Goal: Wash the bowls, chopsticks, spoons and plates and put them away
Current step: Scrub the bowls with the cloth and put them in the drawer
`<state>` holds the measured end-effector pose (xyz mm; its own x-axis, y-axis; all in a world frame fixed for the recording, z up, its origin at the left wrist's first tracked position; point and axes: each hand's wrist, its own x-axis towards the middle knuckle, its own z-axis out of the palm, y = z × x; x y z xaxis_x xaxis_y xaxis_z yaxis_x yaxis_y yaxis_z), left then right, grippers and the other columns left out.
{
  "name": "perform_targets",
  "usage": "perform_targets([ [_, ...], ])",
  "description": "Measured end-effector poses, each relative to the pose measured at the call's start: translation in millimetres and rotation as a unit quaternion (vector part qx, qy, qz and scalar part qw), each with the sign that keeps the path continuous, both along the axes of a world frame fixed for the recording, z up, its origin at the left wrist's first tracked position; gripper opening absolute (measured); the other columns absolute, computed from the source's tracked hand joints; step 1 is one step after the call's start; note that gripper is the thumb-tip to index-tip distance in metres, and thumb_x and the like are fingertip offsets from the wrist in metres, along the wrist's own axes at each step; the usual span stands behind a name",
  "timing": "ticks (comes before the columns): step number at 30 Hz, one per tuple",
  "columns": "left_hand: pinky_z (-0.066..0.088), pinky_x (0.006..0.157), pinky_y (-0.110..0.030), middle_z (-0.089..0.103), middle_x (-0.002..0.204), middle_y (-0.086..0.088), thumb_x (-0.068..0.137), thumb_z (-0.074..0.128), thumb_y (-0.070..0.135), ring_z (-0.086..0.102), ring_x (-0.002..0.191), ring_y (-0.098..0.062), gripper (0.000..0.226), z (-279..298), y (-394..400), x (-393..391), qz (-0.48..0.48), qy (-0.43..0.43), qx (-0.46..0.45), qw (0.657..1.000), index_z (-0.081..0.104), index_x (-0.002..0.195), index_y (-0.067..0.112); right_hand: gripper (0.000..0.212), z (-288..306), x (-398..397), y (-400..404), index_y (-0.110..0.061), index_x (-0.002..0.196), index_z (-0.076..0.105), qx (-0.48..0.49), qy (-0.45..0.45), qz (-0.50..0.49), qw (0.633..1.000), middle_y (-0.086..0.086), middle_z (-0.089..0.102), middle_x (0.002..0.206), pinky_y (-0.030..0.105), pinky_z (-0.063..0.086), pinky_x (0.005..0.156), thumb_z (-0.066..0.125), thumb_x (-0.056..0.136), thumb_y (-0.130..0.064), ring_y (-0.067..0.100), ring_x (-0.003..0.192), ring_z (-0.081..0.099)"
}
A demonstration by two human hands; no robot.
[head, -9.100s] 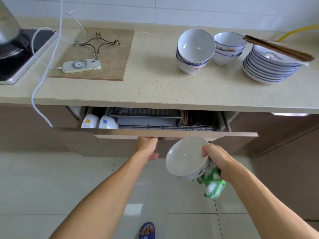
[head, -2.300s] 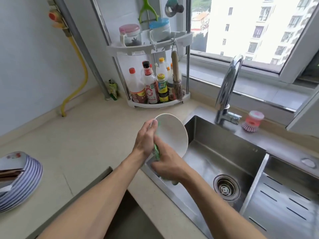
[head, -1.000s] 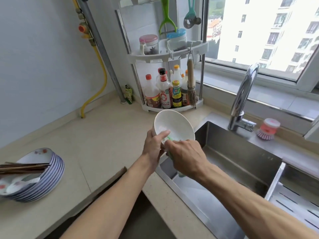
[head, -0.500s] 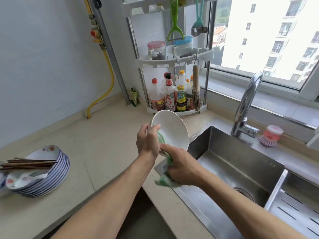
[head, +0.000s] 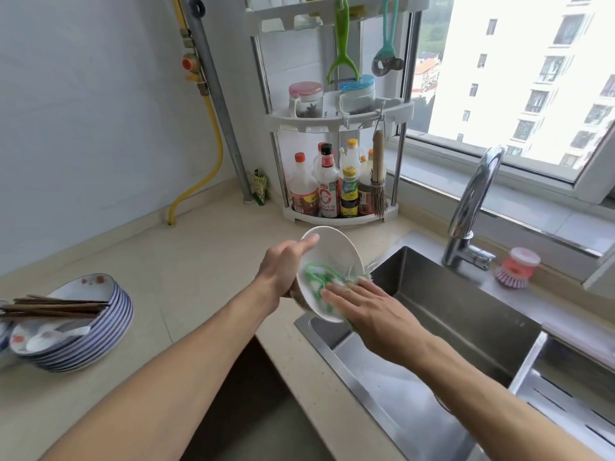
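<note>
My left hand (head: 283, 269) grips a white bowl (head: 332, 251) by its rim, tilted on edge over the left corner of the steel sink (head: 466, 314). My right hand (head: 362, 304) lies flat inside the bowl and presses a green-and-white scrub cloth (head: 317, 279) against its inner wall. At the far left of the counter stands a stack of blue-rimmed plates (head: 83, 341). Dark chopsticks (head: 53, 306) lie across the top plate, and a white spoon (head: 56, 336) rests in it.
A chrome tap (head: 472, 207) rises behind the sink, with a pink dish brush (head: 514, 267) to its right. A white corner rack (head: 336, 128) holds sauce bottles and jars. An open dark drawer gap (head: 246, 394) lies below the counter edge between my arms.
My right hand has come up from under the bowl and now lies flat inside it with the cloth. The bowl has tilted more towards me.
</note>
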<state>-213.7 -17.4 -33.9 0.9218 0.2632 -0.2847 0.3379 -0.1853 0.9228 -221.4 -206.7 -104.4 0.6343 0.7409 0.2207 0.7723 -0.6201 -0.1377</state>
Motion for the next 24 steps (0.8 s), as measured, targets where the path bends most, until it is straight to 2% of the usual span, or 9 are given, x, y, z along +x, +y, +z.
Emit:
perform_targets([
  [2,0.058,0.065,-0.036,0.075,0.095,-0.011,0.082,0.064,0.057,0.074,0.082,-0.030,0.045,7.0,-0.5,1.9,0.004,0.042,-0.012,0.999,0.071,0.104,0.017,0.059,-5.3,4.1,-2.1,-0.016,0.140,0.054,0.015,-0.047,0.003,0.999,0.002,0.060,0.138,0.048,0.036,0.115,0.069,0.085,-0.002,0.023,0.128,0.057],
  [4,0.055,0.061,-0.031,0.074,0.098,-0.014,0.081,0.064,0.055,0.073,0.084,-0.030,0.049,9.2,-1.8,2.3,0.006,0.062,-0.055,0.997,0.068,0.110,0.016,0.038,-3.3,3.5,0.6,-0.012,0.118,0.065,0.047,-0.090,0.013,0.995,0.003,0.073,0.108,0.043,0.055,0.092,0.072,0.082,-0.003,0.027,0.097,0.068],
  [7,0.054,0.059,-0.029,0.068,0.110,-0.016,0.081,0.070,0.039,0.069,0.089,-0.027,0.052,-0.1,-9.2,-0.4,0.011,0.009,-0.127,0.992,0.057,0.124,0.012,0.026,14.1,-0.3,13.4,-0.014,0.090,0.066,0.105,-0.125,-0.047,0.985,-0.001,0.067,0.074,0.035,0.053,0.054,0.081,0.071,-0.005,0.023,0.061,0.057],
  [9,0.057,0.065,-0.033,0.063,0.113,-0.013,0.087,0.069,0.026,0.067,0.093,-0.026,0.044,-11.2,-24.2,-4.9,0.055,-0.043,-0.145,0.987,0.049,0.125,0.013,0.022,27.4,-2.5,32.8,-0.013,0.086,0.070,0.184,-0.106,-0.104,0.972,0.000,0.070,0.070,0.034,0.053,0.048,0.082,0.069,-0.005,0.023,0.055,0.060],
  [13,0.052,0.071,-0.034,0.062,0.101,-0.009,0.090,0.060,0.031,0.063,0.091,-0.024,0.025,-9.8,-39.7,-3.5,0.128,-0.104,-0.114,0.980,0.055,0.107,0.013,0.039,47.2,-10.8,51.4,-0.026,0.107,0.075,0.358,0.052,-0.129,0.923,0.002,0.076,0.084,0.036,0.057,0.066,0.073,0.074,-0.006,0.025,0.074,0.071],
  [15,0.052,0.067,-0.033,0.063,0.094,-0.009,0.086,0.059,0.034,0.063,0.087,-0.025,0.022,-2.0,-27.0,-1.4,0.113,-0.117,-0.101,0.982,0.058,0.095,0.014,0.063,41.2,-8.1,32.7,-0.036,0.135,0.058,0.225,0.145,-0.076,0.961,0.001,0.073,0.116,0.041,0.054,0.092,0.073,0.080,-0.010,0.022,0.100,0.068],
  [17,0.051,0.058,-0.029,0.064,0.091,-0.007,0.079,0.059,0.037,0.065,0.084,-0.025,0.024,0.9,-13.8,-1.7,0.077,-0.123,-0.063,0.987,0.059,0.090,0.015,0.082,31.6,1.4,10.3,-0.031,0.150,0.039,0.031,0.073,-0.018,0.997,-0.003,0.052,0.147,0.041,0.028,0.120,0.076,0.080,-0.008,0.017,0.131,0.052],
  [20,0.046,0.054,-0.024,0.064,0.092,-0.005,0.068,0.055,0.039,0.064,0.082,-0.021,0.030,-0.5,-16.9,-4.2,0.075,-0.138,-0.017,0.988,0.060,0.089,0.018,0.081,30.3,8.0,8.6,-0.024,0.153,0.034,-0.016,0.017,-0.031,0.999,-0.004,0.037,0.158,0.039,-0.008,0.120,0.066,0.083,0.002,0.016,0.147,0.032],
  [24,0.049,0.064,-0.033,0.064,0.090,-0.008,0.067,0.056,0.038,0.064,0.088,-0.029,0.024,-7.3,-17.7,-0.5,0.126,-0.153,-0.029,0.980,0.061,0.083,0.020,0.083,41.6,-17.4,37.3,-0.040,0.148,0.036,0.120,0.235,-0.034,0.964,-0.006,0.049,0.148,0.037,0.012,0.123,0.051,0.080,0.006,0.018,0.138,0.039],
])
